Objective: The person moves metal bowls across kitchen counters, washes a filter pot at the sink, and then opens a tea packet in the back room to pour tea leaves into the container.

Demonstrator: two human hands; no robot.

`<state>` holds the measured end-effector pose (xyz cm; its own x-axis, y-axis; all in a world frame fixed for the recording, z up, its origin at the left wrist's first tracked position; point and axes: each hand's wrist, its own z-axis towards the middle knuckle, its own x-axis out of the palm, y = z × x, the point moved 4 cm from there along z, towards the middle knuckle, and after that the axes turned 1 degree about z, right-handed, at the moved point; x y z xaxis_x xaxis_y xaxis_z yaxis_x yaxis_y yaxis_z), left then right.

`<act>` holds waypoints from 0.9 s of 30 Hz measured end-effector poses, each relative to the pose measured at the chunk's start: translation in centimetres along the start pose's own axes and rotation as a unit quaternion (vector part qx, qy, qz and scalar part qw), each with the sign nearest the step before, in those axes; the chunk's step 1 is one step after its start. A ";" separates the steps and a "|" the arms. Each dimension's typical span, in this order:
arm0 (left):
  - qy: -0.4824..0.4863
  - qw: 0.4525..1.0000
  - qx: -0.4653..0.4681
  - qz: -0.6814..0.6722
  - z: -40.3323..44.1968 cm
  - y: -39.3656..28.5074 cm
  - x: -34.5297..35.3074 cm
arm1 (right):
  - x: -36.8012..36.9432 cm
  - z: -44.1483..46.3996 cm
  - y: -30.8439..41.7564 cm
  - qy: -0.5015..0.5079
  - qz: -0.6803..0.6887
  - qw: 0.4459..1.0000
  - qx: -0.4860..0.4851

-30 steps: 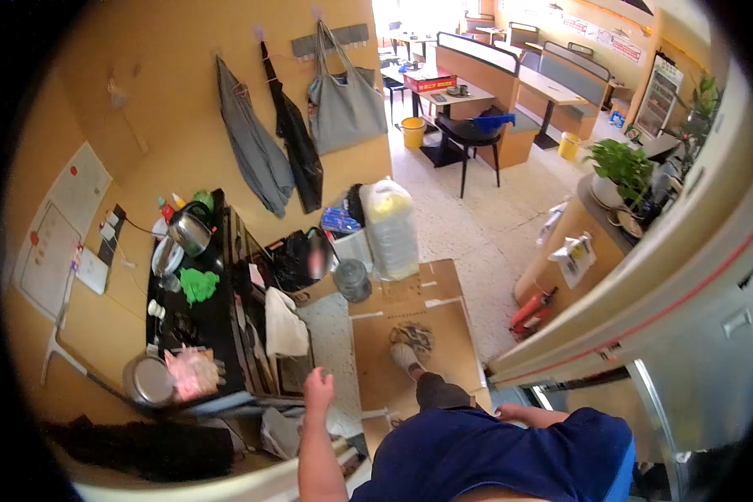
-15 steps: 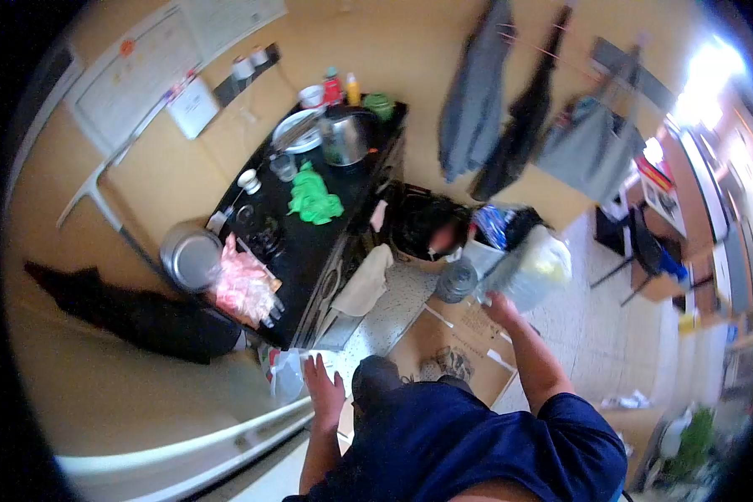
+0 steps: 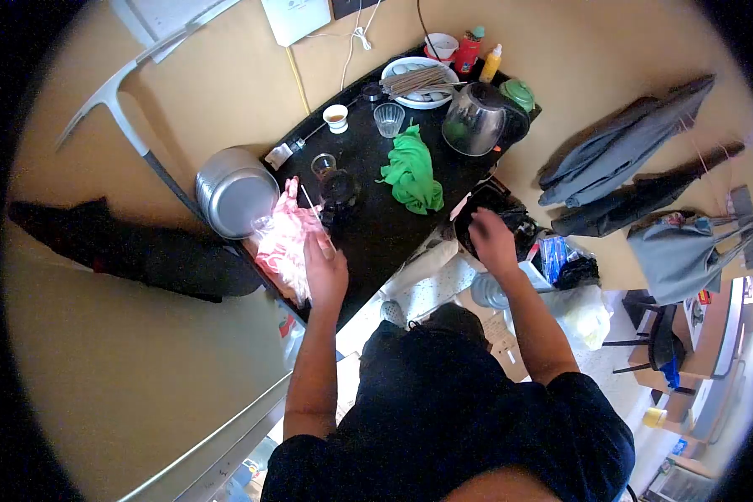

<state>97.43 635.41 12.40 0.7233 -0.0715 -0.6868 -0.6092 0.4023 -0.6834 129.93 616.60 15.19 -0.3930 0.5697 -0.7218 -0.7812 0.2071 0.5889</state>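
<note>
My left hand [image 3: 326,272] is at the near edge of the dark counter, its fingers apart at the right side of a crumpled pink and white plastic bag [image 3: 284,238]. The fingertips seem to touch the bag; whether they grip it I cannot tell. My right hand [image 3: 494,243] hangs in the air past the counter's right edge, in front of a black bin bag [image 3: 520,224]. Its fingers are loosely bent and apart, with nothing visible in them. A steel pot [image 3: 238,194] stands behind the pink bag, against the wall.
On the counter [image 3: 385,243] lie a green cloth [image 3: 413,171], a glass [image 3: 388,120], a white cup [image 3: 335,118], a steel kettle [image 3: 472,124] and a white bowl [image 3: 429,102] with sticks across it. A large water bottle [image 3: 487,293] stands on the floor. Clothes [image 3: 627,155] hang on the right wall.
My view has moved closer to the counter. My left hand has gone from beside the counter up to the pink bag. My right hand has moved from near the water bottle to the counter's right edge.
</note>
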 end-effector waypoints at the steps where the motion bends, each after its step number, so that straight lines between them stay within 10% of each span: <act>1: -0.008 1.000 -0.006 -0.002 0.9 0.0 0.3 | -0.4 1.6 1.0 -0.008 -0.010 0.999 -0.029; 3: -0.026 1.000 -0.013 -0.008 2.9 -0.2 0.8 | -1.5 5.2 2.9 -0.068 -0.041 0.996 -0.048; 6: 0.112 0.932 -0.280 -0.199 4.4 -0.6 1.4 | -3.1 10.8 1.7 -0.147 -0.034 0.987 -0.052; 10: 0.060 0.971 -0.186 -0.141 4.6 1.0 4.3 | -4.4 17.3 1.6 -0.190 -0.020 0.976 -0.108; 14: -0.005 0.872 -0.315 -0.374 3.9 -0.4 7.7 | 0.4 20.2 3.4 -0.071 0.060 0.977 -0.190; 24: -0.152 0.812 -0.395 -0.402 -3.5 -8.7 4.4 | 21.6 21.8 6.0 0.279 0.172 0.931 -0.161; 27: -0.176 0.835 -0.398 -0.337 -7.0 -11.7 1.8 | 25.5 21.4 7.8 0.170 0.190 0.939 -0.229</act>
<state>103.63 624.17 17.43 0.9542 0.2929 -0.0607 0.0527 -0.3643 -0.9298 124.19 649.80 9.15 -0.7576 0.2299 -0.6109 -0.6487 -0.3685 0.6659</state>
